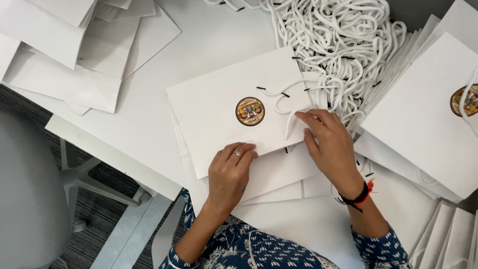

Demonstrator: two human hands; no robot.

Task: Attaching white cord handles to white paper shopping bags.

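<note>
The white bag [226, 107] lies flat atop a stack on the bench [149, 114], your left hand [230, 172] pressing its near edge with fingers spread, your right hand [331, 144] pinching its cord [291, 112] beside the cord pile [338, 35].

The round sticker [250, 111] on the top paper bag [219, 104] carries a picture too small to make out. A 2nd sticker [466, 101] is cut off by the right edge. The right hand [331, 144] covers the cord's [291, 107] lower end. The grey chair [30, 199] runs off the left edge.
</note>
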